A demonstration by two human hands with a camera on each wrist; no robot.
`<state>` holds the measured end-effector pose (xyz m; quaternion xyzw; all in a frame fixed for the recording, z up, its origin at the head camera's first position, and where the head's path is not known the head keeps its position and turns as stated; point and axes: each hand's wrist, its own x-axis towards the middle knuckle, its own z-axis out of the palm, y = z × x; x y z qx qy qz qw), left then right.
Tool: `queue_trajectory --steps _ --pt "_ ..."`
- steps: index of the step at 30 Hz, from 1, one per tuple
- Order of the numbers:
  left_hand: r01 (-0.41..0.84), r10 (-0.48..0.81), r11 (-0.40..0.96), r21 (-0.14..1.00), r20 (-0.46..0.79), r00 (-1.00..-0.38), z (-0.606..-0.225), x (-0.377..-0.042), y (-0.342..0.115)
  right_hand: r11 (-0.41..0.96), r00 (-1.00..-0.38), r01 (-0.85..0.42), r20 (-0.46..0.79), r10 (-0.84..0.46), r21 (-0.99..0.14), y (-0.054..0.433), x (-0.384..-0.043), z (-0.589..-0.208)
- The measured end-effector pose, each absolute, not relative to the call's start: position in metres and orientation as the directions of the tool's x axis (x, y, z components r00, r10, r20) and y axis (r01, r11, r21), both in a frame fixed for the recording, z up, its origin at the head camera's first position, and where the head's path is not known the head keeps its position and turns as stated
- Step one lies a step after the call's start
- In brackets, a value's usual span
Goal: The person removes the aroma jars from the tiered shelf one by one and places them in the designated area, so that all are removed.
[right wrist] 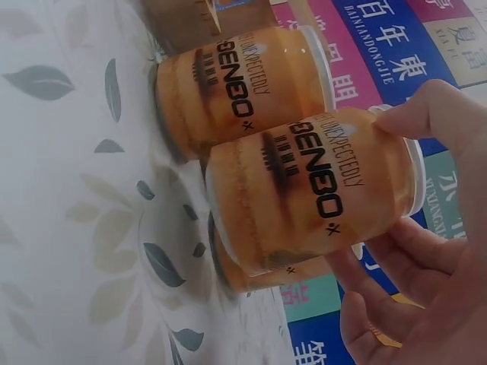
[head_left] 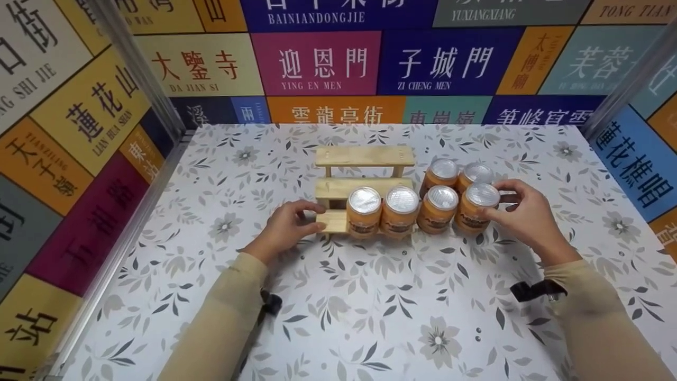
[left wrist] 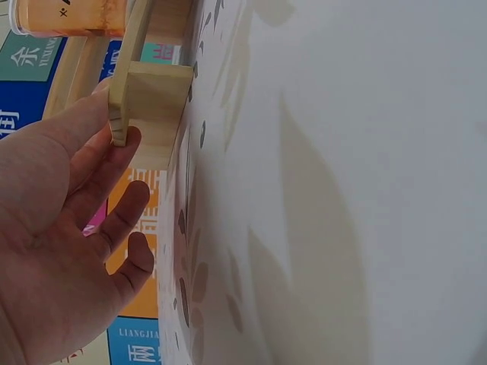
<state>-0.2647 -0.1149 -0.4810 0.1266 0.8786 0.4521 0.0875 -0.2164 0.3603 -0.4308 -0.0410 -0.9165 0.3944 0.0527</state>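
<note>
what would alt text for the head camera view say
A person's right hand grips an orange jar with a silver lid, one of four standing on a floral table, while the left hand holds the end of a stepped wooden rack whose lowest step carries two more jars.

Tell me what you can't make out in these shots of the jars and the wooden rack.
- Head view: labels on the six jars are too small to read; silver lids face the camera.
- Head view: right hand covers the gripped jar's far side.
- Left wrist view: the frame edge cuts off most of the wooden rack; left hand hides its end.
- Right wrist view: the gripped jar hides the jars behind it.
</note>
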Motion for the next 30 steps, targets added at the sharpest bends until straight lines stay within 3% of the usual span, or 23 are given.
queue_trajectory --steps 19,30 --pt "0.168 0.318 0.562 0.810 -0.024 -0.948 -0.475 -0.268 -0.115 0.676 -0.999 0.035 -0.002 0.050 -0.736 0.370 -0.218 -0.445" --pt "0.160 0.309 0.564 0.810 -0.027 -0.951 -0.480 -0.264 -0.115 0.613 -0.947 -0.208 0.314 0.068 -0.762 0.350 -0.212 -0.437"
